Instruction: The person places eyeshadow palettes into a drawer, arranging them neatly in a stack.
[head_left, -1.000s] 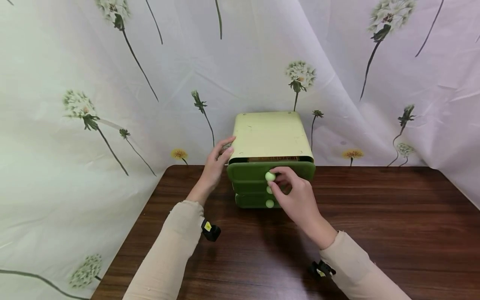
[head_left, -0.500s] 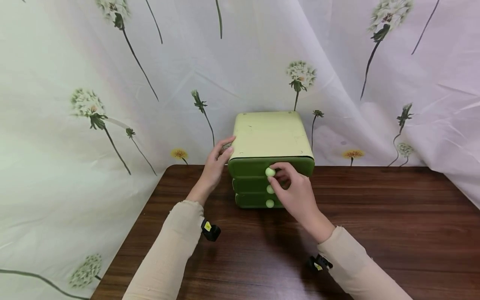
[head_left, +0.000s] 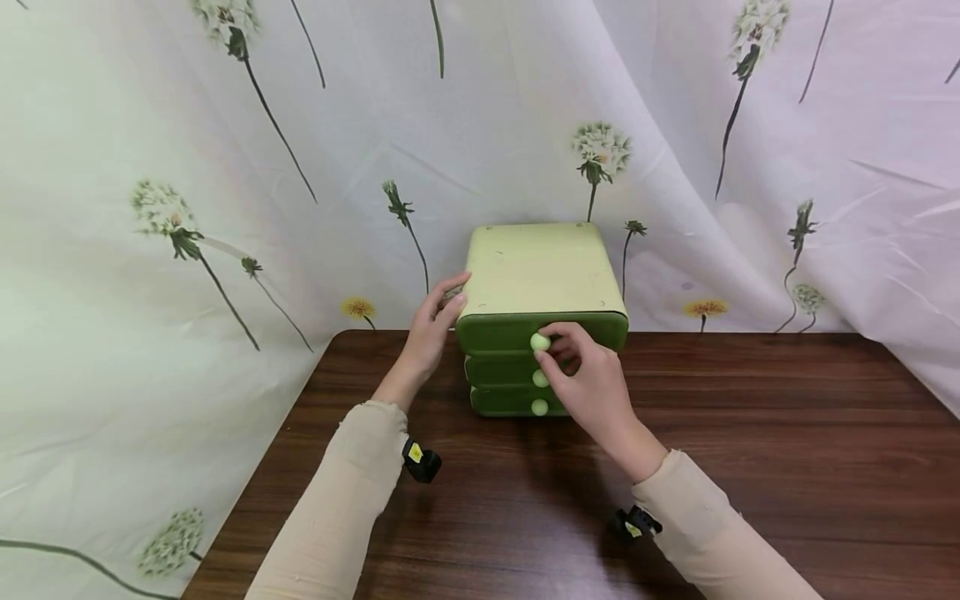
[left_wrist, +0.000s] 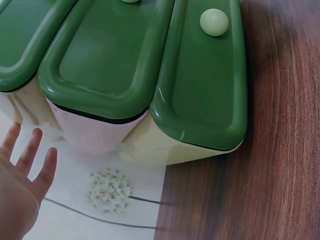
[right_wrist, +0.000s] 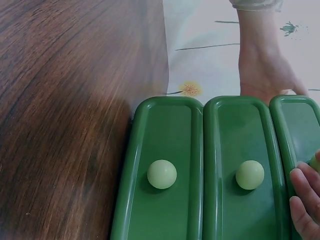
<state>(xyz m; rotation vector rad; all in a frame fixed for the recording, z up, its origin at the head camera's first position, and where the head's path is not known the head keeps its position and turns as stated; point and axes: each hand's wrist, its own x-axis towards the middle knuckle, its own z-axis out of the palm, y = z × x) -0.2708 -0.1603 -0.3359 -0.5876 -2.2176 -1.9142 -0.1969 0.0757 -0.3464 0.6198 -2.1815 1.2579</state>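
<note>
A small drawer cabinet (head_left: pixel 543 267) with a pale yellow shell and three green drawers stands at the table's back. My left hand (head_left: pixel 429 333) rests against the shell's left side with its fingers extended. Thumb and fingertips of my right hand (head_left: pixel 598 387) pinch the round pale green knob (head_left: pixel 539 342) of the top drawer (head_left: pixel 491 333), whose front sits flush with the shell. Below it, the middle drawer (right_wrist: pixel 239 135) and bottom drawer (right_wrist: pixel 167 135) are also pushed in. In the left wrist view, the left fingers (left_wrist: pixel 30 152) are spread beside the cabinet.
The dark wood table (head_left: pixel 750 450) stretches in front of the cabinet and to both sides. Behind hangs a white cloth (head_left: pixel 495 125) printed with dandelions, close to the cabinet's back. Black wrist cameras sit below each sleeve.
The top drawer has slid back into the cabinet, pushed by my right hand on its knob, and the gap under the shell's top has closed. My left hand has stayed still.
</note>
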